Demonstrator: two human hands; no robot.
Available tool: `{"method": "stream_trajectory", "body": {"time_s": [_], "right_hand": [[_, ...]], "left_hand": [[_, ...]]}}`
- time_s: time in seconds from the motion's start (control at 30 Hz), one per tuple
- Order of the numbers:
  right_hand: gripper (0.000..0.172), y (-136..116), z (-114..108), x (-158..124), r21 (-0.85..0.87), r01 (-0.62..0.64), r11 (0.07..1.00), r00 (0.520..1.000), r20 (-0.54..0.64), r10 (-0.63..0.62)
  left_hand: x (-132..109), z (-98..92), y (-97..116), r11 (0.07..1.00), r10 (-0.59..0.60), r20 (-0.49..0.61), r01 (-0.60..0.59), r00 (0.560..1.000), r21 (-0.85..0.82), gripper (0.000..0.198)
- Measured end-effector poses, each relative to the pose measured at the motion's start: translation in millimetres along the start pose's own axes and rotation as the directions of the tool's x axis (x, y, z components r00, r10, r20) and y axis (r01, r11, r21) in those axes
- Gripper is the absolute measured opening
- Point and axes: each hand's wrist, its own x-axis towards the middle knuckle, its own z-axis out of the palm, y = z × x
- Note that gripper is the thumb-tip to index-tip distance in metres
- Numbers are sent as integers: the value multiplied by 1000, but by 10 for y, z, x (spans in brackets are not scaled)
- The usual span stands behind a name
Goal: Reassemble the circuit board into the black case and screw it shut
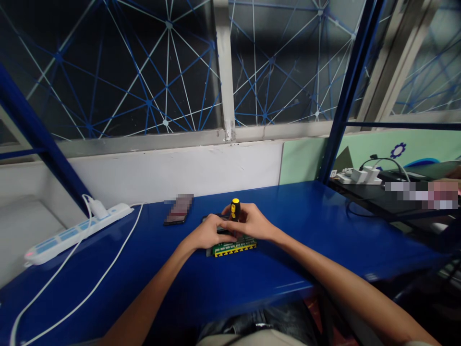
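A screwdriver [235, 206] with a black and yellow handle stands upright, tip down, over a green circuit board [248, 242]. My right hand [255, 222] is closed around the handle. From the other side, my left hand [206, 232] rests over the board with its fingers pinched together beside the lower shaft. Whatever those fingers hold is hidden, and so is the screwdriver's tip. Yellow toothed trim [236, 252] runs along the board's near edge. Both hands cover much of the board, which lies on the blue table [288, 259].
Left of my hands lies a phone [179, 209], partly blurred out. A white power strip [79, 235] with a plugged-in charger sits at the table's left, its white cable [118, 262] looping forward. Blue frame posts [334, 115] rise at both sides. Chargers [363, 175] stand on the neighbouring desk.
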Motion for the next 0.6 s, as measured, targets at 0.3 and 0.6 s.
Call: {"method": "stream_trajectory", "body": {"time_s": [0.3,0.6], "right_hand": [[34,15,0,2,9,9,1000,1000,-4,-9],[34,6,-4,-3,15,11,1000,1000,1,-11]], "left_hand": [[2,-1,-1,1000,26,6,-26,1000,-18,18],[-2,11,24,999,32,5,-32,999,-16,19]]}}
